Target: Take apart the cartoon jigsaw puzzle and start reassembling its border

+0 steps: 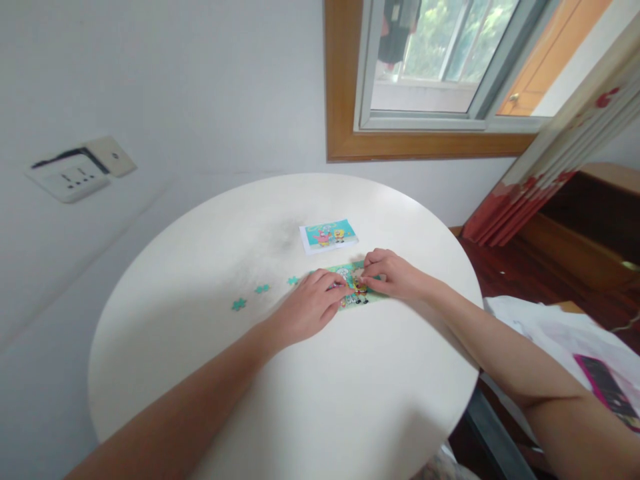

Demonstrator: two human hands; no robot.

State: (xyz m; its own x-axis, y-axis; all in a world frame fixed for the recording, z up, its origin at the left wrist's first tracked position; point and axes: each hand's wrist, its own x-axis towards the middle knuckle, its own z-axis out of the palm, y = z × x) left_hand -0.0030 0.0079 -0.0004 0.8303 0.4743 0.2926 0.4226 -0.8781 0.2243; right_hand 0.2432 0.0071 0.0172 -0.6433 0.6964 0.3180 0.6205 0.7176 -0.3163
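Observation:
A partly covered jigsaw puzzle (354,300) with green edges and cartoon figures lies flat on the white round table (320,393). My left hand (313,303) rests over its left part, fingers bent and closed against the pieces. From the right, my right hand (393,275) reaches onto the puzzle's upper right, thumb and fingers pinched on a puzzle piece that they largely cover. Left of my left hand, loose teal puzzle pieces lie apart in a slanting row: a near one (239,305), a middle one (263,289) and a far one (293,281).
Beyond the puzzle lies a picture card (329,237) with cartoon figures on teal. A wall socket (70,177) is at left, a wood-framed window (345,143) behind the table. To the right are a curtain (520,200) and white sheeting (545,333) with a pink-edged dark object (607,387).

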